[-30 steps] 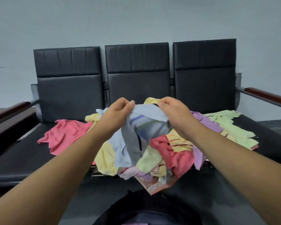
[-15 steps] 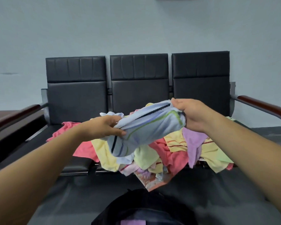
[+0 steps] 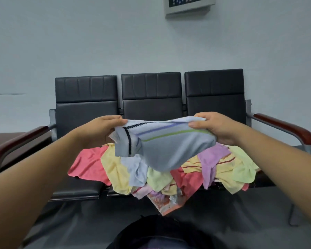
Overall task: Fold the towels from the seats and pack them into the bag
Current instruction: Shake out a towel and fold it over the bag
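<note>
Compared with a moment ago, the pale blue towel (image 3: 166, 142) is being held higher and stretched level above the towel pile (image 3: 169, 169) on the seats (image 3: 83, 184). The left hand (image 3: 101, 130) and right hand (image 3: 215, 128) are each pinching a top corner.

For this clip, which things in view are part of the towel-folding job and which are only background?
Part of the job:
- blue striped towel, held up between left hand and right hand
- pile of towels on the seats
- dark bag at the bottom edge

Background:
- wall panel
- wooden armrests
</note>
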Motion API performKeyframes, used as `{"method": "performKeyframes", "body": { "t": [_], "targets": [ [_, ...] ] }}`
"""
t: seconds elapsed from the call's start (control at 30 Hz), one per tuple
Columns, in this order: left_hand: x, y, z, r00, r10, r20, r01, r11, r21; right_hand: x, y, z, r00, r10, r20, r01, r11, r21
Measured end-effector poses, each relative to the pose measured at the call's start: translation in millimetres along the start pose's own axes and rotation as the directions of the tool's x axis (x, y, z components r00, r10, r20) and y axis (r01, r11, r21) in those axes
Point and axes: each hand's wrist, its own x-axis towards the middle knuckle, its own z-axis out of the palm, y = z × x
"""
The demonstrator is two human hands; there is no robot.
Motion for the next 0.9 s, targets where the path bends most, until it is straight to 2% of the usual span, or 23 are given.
{"method": "performKeyframes", "body": {
  "t": [0.1, 0.17, 0.2, 0.23, 0.27, 0.3, 0.33, 0.37, 0.4, 0.5, 0.6, 0.67, 0.73, 0.77, 0.9],
  "targets": [
    [-10.1, 32.3, 14.8, 0.993, -0.009, 0.116, 0.036, 0.971, -0.235, -23.7, -31.5, -6.3, 0.987, -0.029, 0.159, -0.041, 0.906, 0.421],
    [-11.1, 47.2, 20.3, 0.998, 0.026, 0.06, -0.008, 0.958, -0.288, -32.3, -46.6, -8.7, 0.983, -0.065, 0.17, -0.034, 0.851, 0.524],
    [-11.6, 53.7, 23.1, 0.998, 0.052, 0.044, -0.041, 0.972, -0.232, -32.4, -50.7, -8.2, 0.986, -0.073, 0.15, -0.012, 0.864, 0.503],
    [-7.9, 55.2, 21.2, 0.997, 0.07, 0.041, -0.068, 0.996, -0.057, -28.1, -51.4, -7.9, 0.992, -0.057, 0.109, 0.003, 0.897, 0.443],
    [-3.3, 54.6, 18.2, 0.998, 0.056, 0.015, -0.058, 0.972, 0.228, -20.8, -50.2, -7.6, 1.0, -0.021, 0.015, 0.015, 0.935, 0.355],
    [3.0, 50.5, 12.6, 0.999, 0.026, -0.04, 0.0, 0.843, 0.538, -11.9, -46.4, -8.5, 0.993, 0.02, -0.118, 0.013, 0.963, 0.27],
    [8.8, 46.8, 10.4, 0.995, 0.017, -0.102, 0.066, 0.657, 0.751, -4.1, -41.2, -9.7, 0.967, 0.05, -0.25, 0.003, 0.979, 0.206],
    [14.0, 42.6, 8.1, 0.989, 0.041, -0.145, 0.103, 0.514, 0.852, 3.5, -33.0, -12.7, 0.933, 0.058, -0.356, -0.001, 0.987, 0.159],
    [14.7, 39.8, 9.2, 0.985, 0.057, -0.16, 0.116, 0.464, 0.878, 8.9, -25.9, -14.2, 0.906, 0.055, -0.419, -0.008, 0.993, 0.114],
    [14.8, 30.4, 7.0, 0.987, 0.038, -0.154, 0.115, 0.497, 0.86, 15.8, -8.5, -14.9, 0.881, 0.044, -0.47, -0.034, 0.999, 0.031],
    [13.9, 16.8, -3.8, 0.989, -0.01, -0.15, 0.139, 0.443, 0.886, 17.7, 4.0, -16.2, 0.89, 0.03, -0.454, -0.051, 0.998, -0.034],
    [13.2, 6.8, -13.6, 0.982, 0.03, -0.186, 0.15, 0.467, 0.871, 16.6, 9.5, -16.1, 0.901, 0.023, -0.433, -0.077, 0.991, -0.109],
    [11.5, -2.5, -24.0, 0.971, 0.069, -0.23, 0.164, 0.509, 0.845, 16.5, 14.4, -16.5, 0.916, 0.038, -0.4, -0.078, 0.993, -0.084],
    [11.3, -6.6, -27.6, 0.971, 0.059, -0.233, 0.173, 0.499, 0.849, 16.9, 17.1, -17.6, 0.927, 0.053, -0.37, -0.079, 0.995, -0.056],
    [16.8, -25.0, -34.8, 0.979, -0.028, -0.204, 0.203, 0.294, 0.934, 19.6, 33.0, -19.5, 0.959, 0.149, -0.242, -0.165, 0.985, -0.047]
  ]
}}
